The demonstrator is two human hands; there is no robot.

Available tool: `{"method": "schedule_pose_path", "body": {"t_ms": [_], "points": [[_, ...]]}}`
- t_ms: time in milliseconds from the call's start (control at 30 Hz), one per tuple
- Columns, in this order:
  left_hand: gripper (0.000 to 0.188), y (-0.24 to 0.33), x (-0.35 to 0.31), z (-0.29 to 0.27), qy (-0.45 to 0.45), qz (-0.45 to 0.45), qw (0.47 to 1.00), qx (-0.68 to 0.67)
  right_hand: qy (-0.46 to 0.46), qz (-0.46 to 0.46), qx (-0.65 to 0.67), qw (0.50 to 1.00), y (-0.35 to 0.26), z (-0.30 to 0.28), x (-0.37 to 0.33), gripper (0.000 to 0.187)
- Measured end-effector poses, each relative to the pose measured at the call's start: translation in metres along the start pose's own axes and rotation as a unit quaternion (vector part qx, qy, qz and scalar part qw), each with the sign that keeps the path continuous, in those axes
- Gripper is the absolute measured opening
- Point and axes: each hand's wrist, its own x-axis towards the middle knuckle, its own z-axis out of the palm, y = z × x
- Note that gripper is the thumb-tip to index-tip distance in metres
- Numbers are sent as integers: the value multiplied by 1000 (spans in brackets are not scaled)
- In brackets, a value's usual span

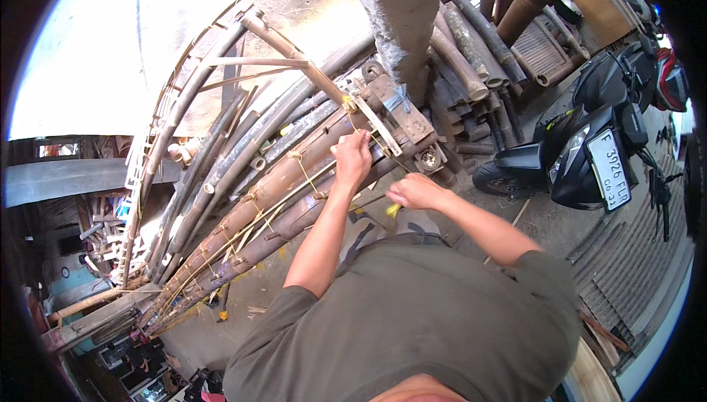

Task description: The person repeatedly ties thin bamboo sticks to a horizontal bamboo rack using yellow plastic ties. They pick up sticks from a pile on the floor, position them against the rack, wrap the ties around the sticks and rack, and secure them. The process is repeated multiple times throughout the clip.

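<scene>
My left hand (pixel 353 157) is closed in a fist over the upper end of a long brown bamboo pole (pixel 283 174). What its fingers grip, if anything, is hidden. A thin yellow cord (pixel 296 156) is tied round this pole, with more ties along its length. To the right and nearer my body, my right hand (pixel 416 192) is also closed. A small bright yellow piece (pixel 393 210) sticks out below that fist; its kind is unclear. Just beyond both hands sits a worn wooden block (pixel 401 111) with blue cloth tied on it. A second pole (pixel 294 218) runs alongside the first.
A rough concrete post (pixel 398 19) rises beyond the block. Cut bamboo lengths (pixel 468 52) are stacked to its right. A black motorcycle (pixel 582 144) stands at the right. More bamboo poles (pixel 269 133) and a bamboo frame (pixel 188 100) lie to the left.
</scene>
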Motion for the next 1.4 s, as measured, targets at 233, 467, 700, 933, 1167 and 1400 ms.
{"method": "schedule_pose_path", "body": {"t_ms": [233,467,700,933,1167,1400], "points": [[26,6,131,-43,56,-66,933,-349,150,21,49,987,-14,34,1,32],[20,-112,156,52,25,-71,993,88,287,6,2,958,-34,58,3,32],[26,-146,20,-161,90,-89,990,-57,306,-8,-186,934,-92,129,35,16],[16,-228,-164,-235,-124,-147,977,96,-29,37,409,911,-207,253,151,29],[17,-240,-182,-210,-56,-47,995,65,178,131,880,420,-224,258,126,50],[13,-287,-185,-184,14,82,996,-38,280,-104,572,764,-338,198,246,20]]}}
